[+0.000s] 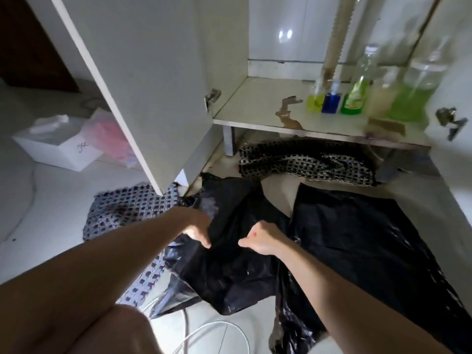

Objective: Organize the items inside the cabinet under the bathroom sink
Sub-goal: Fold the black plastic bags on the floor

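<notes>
We judge we are folding: left hand [198, 229] and right hand [260, 240] each pinch the black bag [229, 264] on the floor [51, 200]; next, crease it flat for the cabinet shelf [255, 108].

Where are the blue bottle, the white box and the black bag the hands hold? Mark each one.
blue bottle [331, 103]: head view, on its blue lower body.
white box [61, 152]: head view, on its front face.
black bag [229, 272]: head view, on its crumpled middle.

Bottles [357, 98] in cabinet [255, 108] — right side
</notes>
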